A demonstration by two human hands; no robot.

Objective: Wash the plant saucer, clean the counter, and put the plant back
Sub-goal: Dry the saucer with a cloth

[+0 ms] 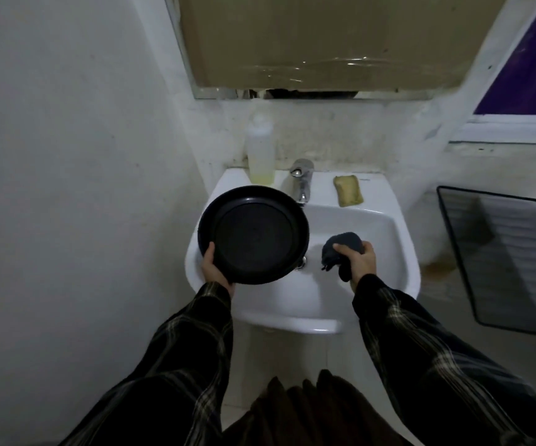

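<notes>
One saucer [253, 235], one cloth [340, 249], one sponge [348, 190], one bottle [261, 149].

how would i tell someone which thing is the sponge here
Start at the white sink and find the chrome faucet on its back ledge. The sponge lies flat just right of it, a small yellowish block, unlike the tall clear bottle standing left.

The left hand [215, 272] holds a round black saucer [253, 235] tilted over the white sink [372, 226]. The right hand [358, 259] grips a dark cloth [340, 249]. A yellow sponge [348, 190] sits near the tap [302, 178].
</notes>
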